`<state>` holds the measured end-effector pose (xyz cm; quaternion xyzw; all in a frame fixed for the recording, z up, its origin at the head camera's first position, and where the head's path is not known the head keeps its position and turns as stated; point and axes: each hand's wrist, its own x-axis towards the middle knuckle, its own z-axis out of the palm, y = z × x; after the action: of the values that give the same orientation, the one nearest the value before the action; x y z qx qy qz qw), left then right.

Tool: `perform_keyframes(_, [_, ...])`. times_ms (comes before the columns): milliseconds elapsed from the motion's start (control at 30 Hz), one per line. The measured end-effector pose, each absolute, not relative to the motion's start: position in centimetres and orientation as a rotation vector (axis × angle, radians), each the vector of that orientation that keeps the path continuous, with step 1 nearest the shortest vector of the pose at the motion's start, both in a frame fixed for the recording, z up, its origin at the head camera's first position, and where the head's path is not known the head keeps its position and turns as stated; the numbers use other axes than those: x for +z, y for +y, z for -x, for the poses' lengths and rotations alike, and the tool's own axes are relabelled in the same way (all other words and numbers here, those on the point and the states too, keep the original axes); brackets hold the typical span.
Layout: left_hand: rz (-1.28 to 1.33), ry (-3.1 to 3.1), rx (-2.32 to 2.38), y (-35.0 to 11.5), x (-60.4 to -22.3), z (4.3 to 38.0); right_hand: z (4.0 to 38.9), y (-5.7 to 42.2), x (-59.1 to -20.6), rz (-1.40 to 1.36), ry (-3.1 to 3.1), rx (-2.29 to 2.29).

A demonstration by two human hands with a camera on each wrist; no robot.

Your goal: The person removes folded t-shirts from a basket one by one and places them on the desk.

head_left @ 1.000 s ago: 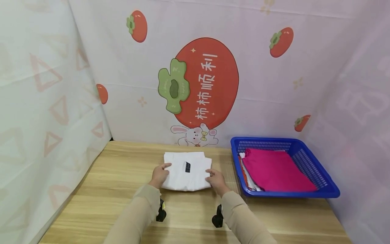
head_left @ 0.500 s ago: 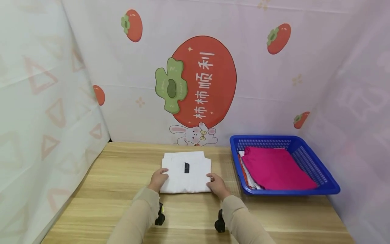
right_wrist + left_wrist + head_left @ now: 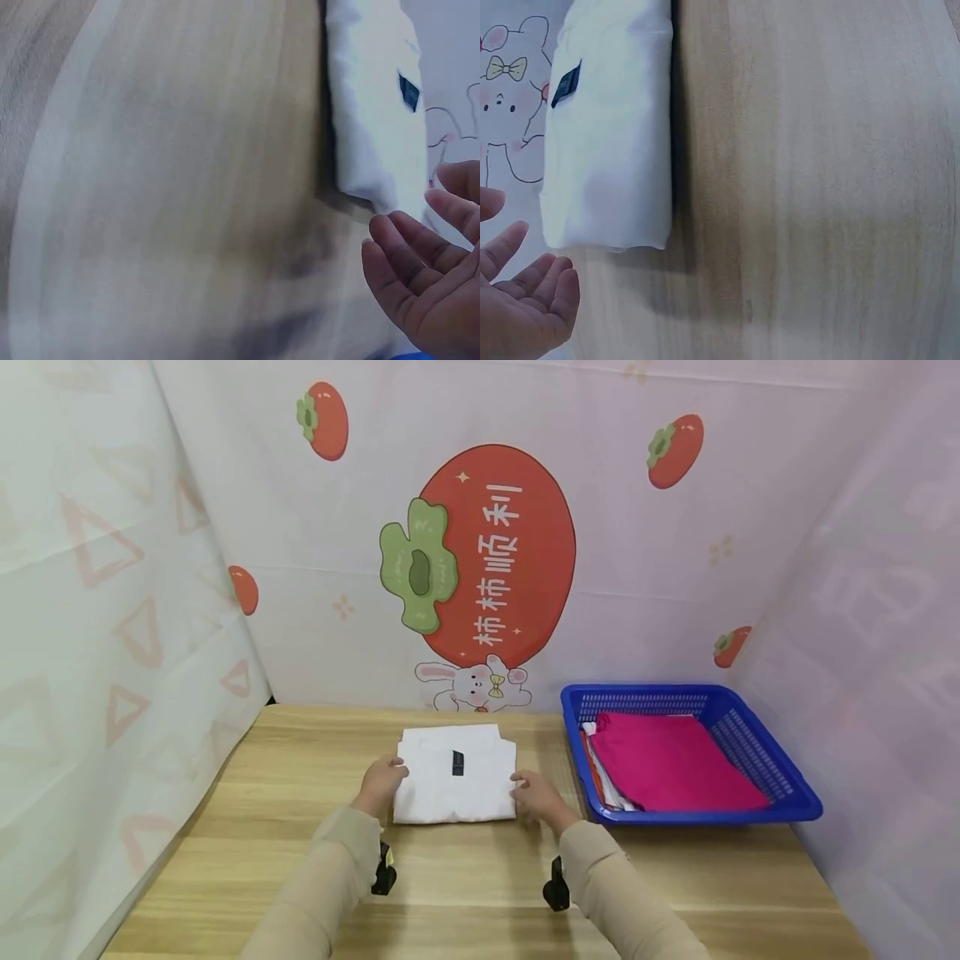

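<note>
A white folded garment [image 3: 431, 793] lies flat on the wooden table, with a small black label [image 3: 458, 763] on its upper face. At its left side is my left hand [image 3: 381, 783]; in the left wrist view the fingers [image 3: 564, 296] are loosely bent, a small gap from the folded edge. My right hand [image 3: 542, 799] is at the opposite side. Its relaxed fingers [image 3: 390, 274] come close to the garment's corner in the right wrist view; whether they touch it I cannot tell. Neither hand grips the cloth.
To the right stands a blue plastic basket [image 3: 708, 817] with a pink folded garment [image 3: 675, 768] on top of white and orange cloth. A printed curtain [image 3: 315, 635] rises behind the table [image 3: 255, 827], and more sheets hang at both sides.
Half a second ago both hands held the garment's sides as it came slightly towards the person. Now the fingers have loosened and the hands have moved slightly apart.
</note>
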<state>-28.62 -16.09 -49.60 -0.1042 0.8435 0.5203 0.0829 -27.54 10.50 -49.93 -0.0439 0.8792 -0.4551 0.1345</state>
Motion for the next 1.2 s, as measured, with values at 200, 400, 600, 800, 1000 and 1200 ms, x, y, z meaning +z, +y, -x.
perform_keyframes(200, [0.228,2.484,1.642,-16.1,-47.6,28.5,27.7,11.1,-47.3,0.200,2.525,-1.426])
perform_keyframes(400, [0.195,2.456,1.678,-15.1,-46.3,28.7,27.3,11.6,-45.2,0.156,2.498,-1.492])
perform_keyframes(600, [0.192,2.404,1.791,-12.4,-44.8,28.0,26.7,13.1,-44.0,0.163,2.553,-1.483])
perform_keyframes(800, [0.136,2.330,1.869,-9.6,-44.0,27.2,25.5,16.0,-42.3,0.240,2.581,-1.474])
perform_keyframes(1000, [0.044,2.245,1.898,-6.5,-43.3,26.6,24.4,19.9,-41.2,0.178,2.601,-1.493])
perform_keyframes(1200, [-0.051,2.169,1.899,-4.0,-41.5,24.8,23.2,24.0,-40.5,0.094,2.602,-1.495])
